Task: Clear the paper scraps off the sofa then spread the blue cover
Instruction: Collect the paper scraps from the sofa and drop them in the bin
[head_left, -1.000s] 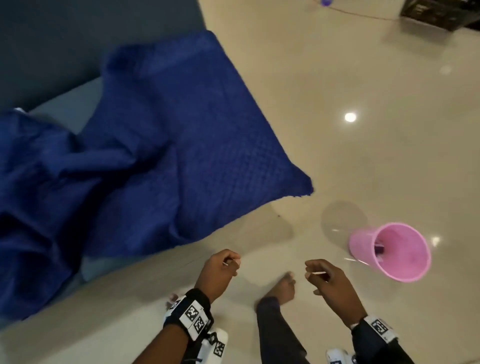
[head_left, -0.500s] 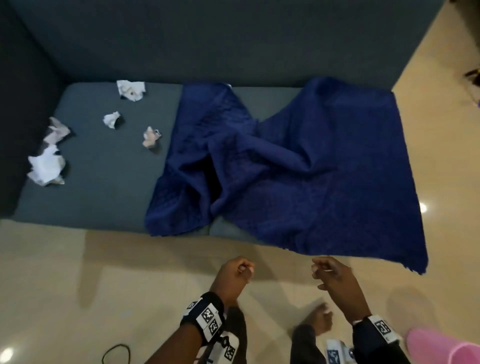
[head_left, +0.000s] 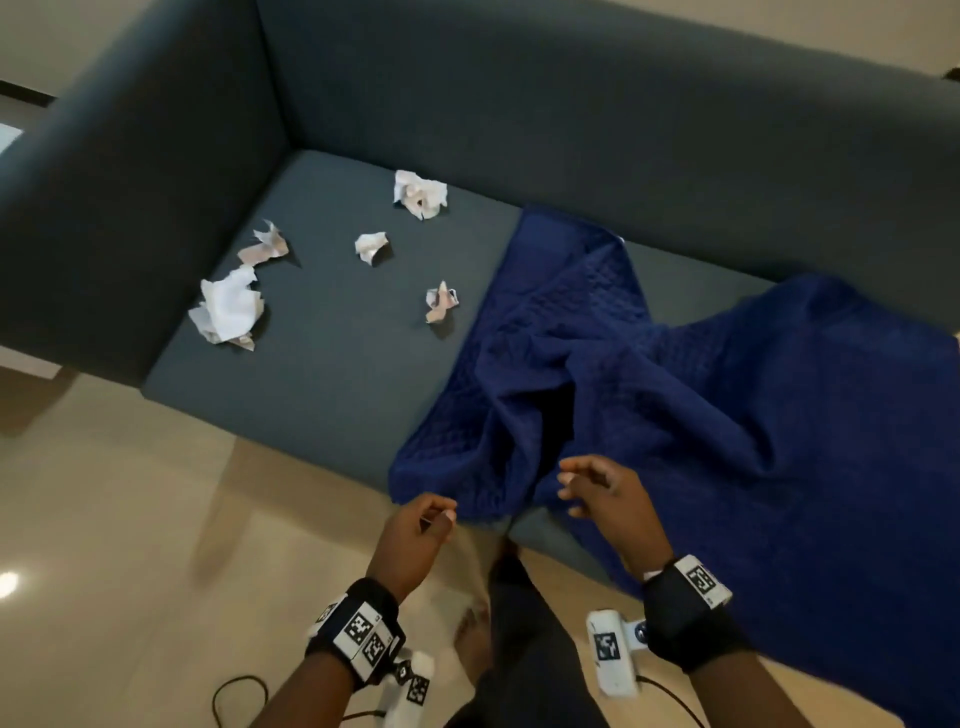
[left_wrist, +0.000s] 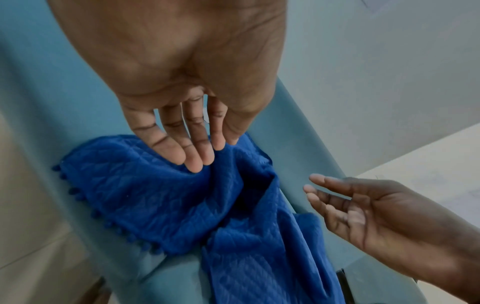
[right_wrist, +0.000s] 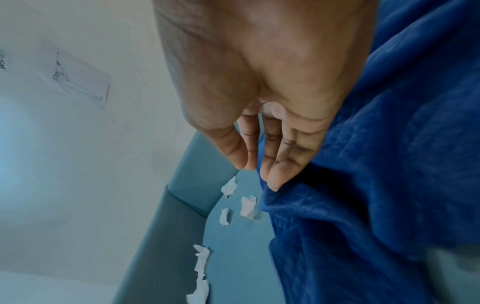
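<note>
Several crumpled white paper scraps (head_left: 228, 312) (right_wrist: 248, 205) lie on the left half of the dark grey sofa seat (head_left: 322, 374). The quilted blue cover (head_left: 675, 395) is bunched over the right half and hangs over the front edge. My left hand (head_left: 441, 512) hovers at the cover's near left corner with nothing in it. In the left wrist view its fingers (left_wrist: 197, 156) are nearly straight just above the cover (left_wrist: 161, 205). My right hand (head_left: 571, 486) (left_wrist: 319, 191) floats beside a fold, fingers relaxed and empty (right_wrist: 259, 168), close to the cover (right_wrist: 376, 185).
The sofa's armrest (head_left: 130, 208) rises left of the scraps and the backrest (head_left: 571, 130) behind them. A beige tiled floor (head_left: 104, 519) runs in front, with a black cable (head_left: 239, 696) near my leg and bare foot (head_left: 472, 639).
The view swung from the floor and a pink cup to the sofa. Both hands moved forward to the cover's front edge, and their curled fingers loosened.
</note>
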